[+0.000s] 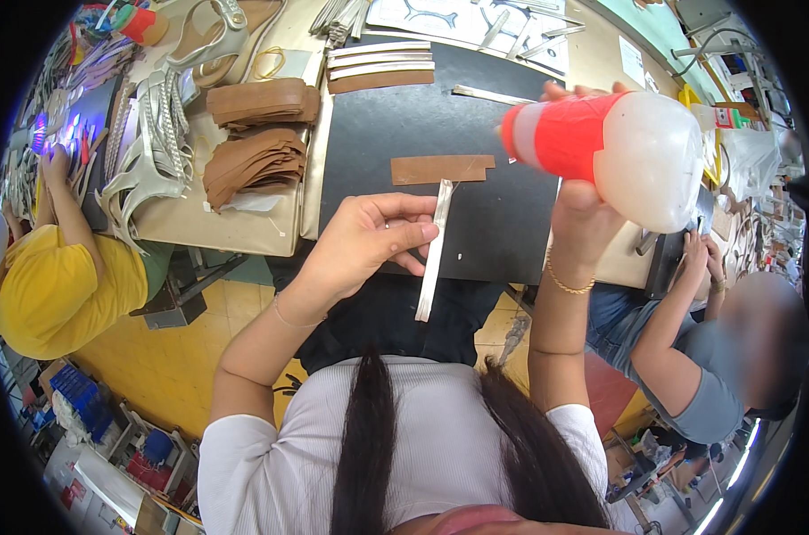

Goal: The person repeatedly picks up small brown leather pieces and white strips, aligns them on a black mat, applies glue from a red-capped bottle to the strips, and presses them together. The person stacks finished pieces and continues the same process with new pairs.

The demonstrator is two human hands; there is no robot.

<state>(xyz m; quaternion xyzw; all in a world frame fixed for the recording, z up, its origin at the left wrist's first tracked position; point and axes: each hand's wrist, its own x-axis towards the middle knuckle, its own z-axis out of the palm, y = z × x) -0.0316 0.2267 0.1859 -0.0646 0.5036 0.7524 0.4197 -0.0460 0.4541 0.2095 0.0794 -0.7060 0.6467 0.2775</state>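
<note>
Between the thumb and fingers of my left hand is a narrow silvery-white strap, held upright over the near part of a black work board. My right hand is wrapped round a translucent plastic squeeze bottle with a red-wrapped neck. The bottle lies tilted in the air, its nozzle end toward the left. On the board just beyond my left hand rests a flat brown strip. Farther back lie several white straps beside another brown strip, and a single pale strap sits to their right.
Brown strip stacks and white braided sandal straps cover the table at left. Pattern sheets lie at the back. A co-worker in yellow sits at left, another in a grey-blue shirt at right.
</note>
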